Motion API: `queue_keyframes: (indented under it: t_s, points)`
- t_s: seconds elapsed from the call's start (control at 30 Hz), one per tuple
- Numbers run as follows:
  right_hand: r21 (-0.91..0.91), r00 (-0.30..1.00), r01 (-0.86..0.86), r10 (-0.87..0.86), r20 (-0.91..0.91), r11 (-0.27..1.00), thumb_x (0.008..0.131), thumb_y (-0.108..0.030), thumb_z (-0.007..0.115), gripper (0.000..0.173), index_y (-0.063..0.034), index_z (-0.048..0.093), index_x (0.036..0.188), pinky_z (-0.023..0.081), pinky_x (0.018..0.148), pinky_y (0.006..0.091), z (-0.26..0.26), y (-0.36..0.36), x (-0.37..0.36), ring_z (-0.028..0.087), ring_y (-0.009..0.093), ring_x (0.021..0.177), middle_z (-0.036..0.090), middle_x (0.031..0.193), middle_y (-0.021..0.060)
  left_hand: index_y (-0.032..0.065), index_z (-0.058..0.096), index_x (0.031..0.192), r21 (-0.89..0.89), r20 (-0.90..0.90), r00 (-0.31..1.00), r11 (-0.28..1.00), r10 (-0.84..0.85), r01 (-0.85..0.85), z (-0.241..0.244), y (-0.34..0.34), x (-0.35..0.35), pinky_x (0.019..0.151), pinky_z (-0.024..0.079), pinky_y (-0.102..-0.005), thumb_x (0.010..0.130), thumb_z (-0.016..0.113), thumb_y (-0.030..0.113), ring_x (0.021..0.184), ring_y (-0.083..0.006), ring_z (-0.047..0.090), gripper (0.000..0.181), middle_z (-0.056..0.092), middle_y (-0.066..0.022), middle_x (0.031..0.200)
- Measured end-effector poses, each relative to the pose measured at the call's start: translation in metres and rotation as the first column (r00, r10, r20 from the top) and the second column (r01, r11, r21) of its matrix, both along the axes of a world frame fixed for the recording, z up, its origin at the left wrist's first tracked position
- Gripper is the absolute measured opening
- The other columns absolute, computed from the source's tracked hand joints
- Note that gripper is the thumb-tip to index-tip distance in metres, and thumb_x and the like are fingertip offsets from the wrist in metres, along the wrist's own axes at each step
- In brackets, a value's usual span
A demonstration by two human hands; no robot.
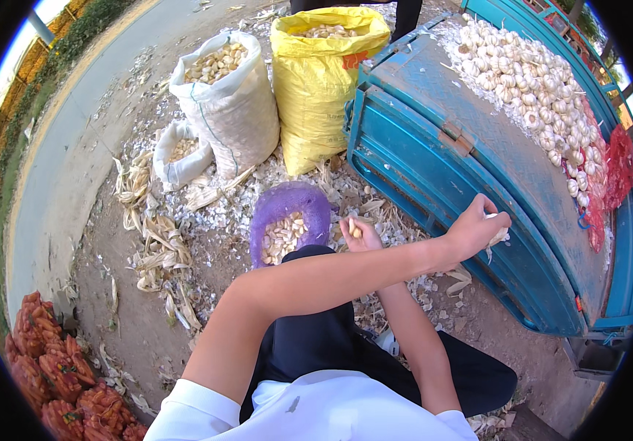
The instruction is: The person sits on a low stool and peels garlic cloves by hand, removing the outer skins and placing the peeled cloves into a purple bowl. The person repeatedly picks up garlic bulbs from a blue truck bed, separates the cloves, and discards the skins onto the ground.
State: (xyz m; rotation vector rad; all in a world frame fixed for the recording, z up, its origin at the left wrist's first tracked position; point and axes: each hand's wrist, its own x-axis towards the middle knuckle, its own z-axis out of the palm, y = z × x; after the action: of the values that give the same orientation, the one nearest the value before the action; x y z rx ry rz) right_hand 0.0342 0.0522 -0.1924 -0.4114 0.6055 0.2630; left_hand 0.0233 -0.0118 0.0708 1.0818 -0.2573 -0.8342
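Observation:
My left arm reaches across my right one, and my left hand (479, 223) is beside the blue truck bed's dropped side panel (432, 160). Its fingers pinch white papery garlic skin (497, 238); whether any clove is inside is hidden. Lower and nearer the middle, my right hand (364, 237) curls around pale garlic cloves (355, 229). Just left of it stands a purple mesh bag (289, 195) with its mouth rolled back. Loose garlic cloves (284, 234) lie inside that bag, close to my knee.
Garlic bulbs (520, 82) are heaped on the truck bed beside red netting (619, 165). A yellow woven sack (313, 105), a white sack (233, 121) and a smaller white sack (184, 165) hold cloves. Husks (165, 251) litter the ground. Filled red mesh bags (63, 369) lie lower left.

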Motion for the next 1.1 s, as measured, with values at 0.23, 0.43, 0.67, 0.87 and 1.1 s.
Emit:
queue_keyframes:
  t_s: [0.23,0.43,0.67,0.87,1.1]
  points:
    - [0.189,0.936,-0.116,0.044,0.350,0.975,0.097,-0.032,0.062,0.084,0.0041,0.007,0.150,0.038,0.114,0.0472,0.190,0.087,0.090,0.039,0.041,0.133,0.021,0.151,0.0244,0.0035,0.042,0.113,0.065,0.137,0.987,0.993,0.085,-0.094,-0.002,0.022,0.019,0.066,0.046,-0.0295,0.089,0.066,0.032,0.078,-0.0135,0.053,0.045,0.055,-0.0087,0.092]
    - [0.058,0.974,-0.144,0.131,0.184,0.988,0.099,-0.028,0.056,0.038,0.0017,0.049,0.122,0.046,0.105,0.0513,0.108,0.015,0.022,0.051,0.039,0.123,0.050,0.130,0.0203,0.0024,0.042,0.111,0.166,0.202,0.979,0.983,0.039,-0.073,-0.007,0.026,0.018,0.071,0.049,-0.0352,0.085,0.065,0.035,0.078,-0.0204,0.061,0.048,0.064,-0.0150,0.089]
    - [-0.272,0.984,0.008,0.040,0.171,0.962,0.104,-0.045,0.043,0.045,-0.0098,0.045,0.132,0.050,0.083,0.0351,0.113,-0.149,-0.079,0.059,0.020,0.106,0.056,0.117,0.0068,-0.0018,0.039,0.122,0.292,0.531,0.842,0.953,-0.096,-0.076,-0.026,0.017,0.021,0.068,0.048,-0.0359,0.089,0.069,0.033,0.078,-0.0181,0.058,0.056,0.058,-0.0122,0.083]
    - [-0.563,0.959,-0.039,0.190,0.212,0.826,0.106,-0.047,0.036,0.057,-0.0067,0.037,0.145,0.048,0.080,0.0324,0.207,-0.210,-0.113,0.060,0.017,0.100,0.057,0.120,0.0086,0.0044,0.045,0.120,0.348,0.820,0.504,0.935,-0.271,-0.065,-0.039,0.018,0.021,0.073,0.051,-0.0404,0.084,0.074,0.015,0.085,-0.0311,0.065,0.048,0.060,-0.0168,0.104]
    - [-0.911,0.925,0.094,0.303,0.229,0.401,0.106,-0.045,0.042,0.059,-0.0028,0.038,0.146,0.048,0.071,0.0296,0.199,-0.202,-0.130,0.059,0.013,0.088,0.060,0.108,0.0082,0.0052,0.045,0.124,0.433,0.840,0.351,0.901,-0.413,0.023,-0.034,-0.001,-0.001,0.079,0.052,-0.0475,0.082,0.075,0.013,0.101,-0.0427,0.064,0.053,0.065,-0.0197,0.114]
